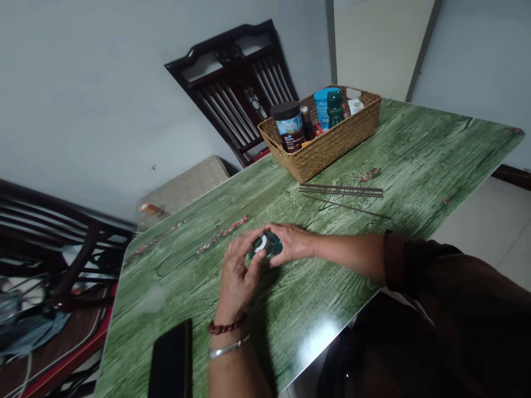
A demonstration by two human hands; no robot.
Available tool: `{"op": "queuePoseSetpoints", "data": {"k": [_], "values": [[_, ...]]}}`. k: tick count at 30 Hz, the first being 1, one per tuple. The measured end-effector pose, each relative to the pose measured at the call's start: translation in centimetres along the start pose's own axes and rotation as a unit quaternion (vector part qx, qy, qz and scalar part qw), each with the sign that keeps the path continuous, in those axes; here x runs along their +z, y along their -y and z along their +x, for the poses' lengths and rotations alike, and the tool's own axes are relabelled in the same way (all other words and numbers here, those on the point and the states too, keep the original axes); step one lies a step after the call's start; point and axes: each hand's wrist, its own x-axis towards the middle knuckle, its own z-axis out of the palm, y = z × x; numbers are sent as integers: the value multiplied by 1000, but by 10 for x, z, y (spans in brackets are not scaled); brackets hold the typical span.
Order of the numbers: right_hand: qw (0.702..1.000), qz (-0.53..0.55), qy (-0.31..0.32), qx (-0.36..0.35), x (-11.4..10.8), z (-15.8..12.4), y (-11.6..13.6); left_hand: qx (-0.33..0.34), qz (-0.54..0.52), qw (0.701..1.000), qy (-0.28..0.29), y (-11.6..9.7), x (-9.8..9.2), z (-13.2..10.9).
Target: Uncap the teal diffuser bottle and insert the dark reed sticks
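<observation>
Teal round glass container (266,246), its white centre showing, sits clamped in the fingers (243,257) of the bracelet-wearing left hand (235,284) and the bare right hand (292,243) over the green wood-grain desk (406,160), though whether it has been opened cannot be told.

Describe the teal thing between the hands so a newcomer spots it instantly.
Find the green wood-grain table and the wicker basket at its far end. Nearer, the person's left hand and right hand meet. Between them sits a small round teal object with a white patch, the only thing held.
</observation>
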Motion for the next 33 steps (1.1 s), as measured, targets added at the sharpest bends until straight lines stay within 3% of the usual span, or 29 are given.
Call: {"op": "queuePoseSetpoints", "data": {"k": [2, 6, 11, 19, 22, 24, 26, 28, 30, 33], "values": [[1000, 8, 4, -13, 0, 0, 0, 13, -23, 1000, 3, 1, -1, -1], [1000, 9, 6, -1, 0, 0, 0, -15, 71, 994, -78, 4, 5, 1], [1000, 3, -2, 19, 1, 5, -2, -1, 122, 991, -57, 4, 9, 4], [999, 16, -7, 43, 1, 8, 1, -13, 59, 998, -16, 7, 0, 16], [997, 41, -37, 44, -5, 8, 7, -75, -59, 991, -97, 1, -12, 11], [992, 65, -85, 63, -18, 7, 13, -143, -189, 954, -182, -5, -22, 0], [984, 98, -126, 81, -38, 5, 20, -206, -345, 888, -222, -10, -30, -15], [972, 156, -158, 73, -60, 2, 28, -246, -472, 819, -216, -15, -34, -31], [951, 238, -184, 64, -79, -5, 33, -274, -543, 769, -198, -18, -31, -45], [914, 343, -199, 87, -89, -22, 33, -321, -560, 740, -189, -17, -13, -59]]}}
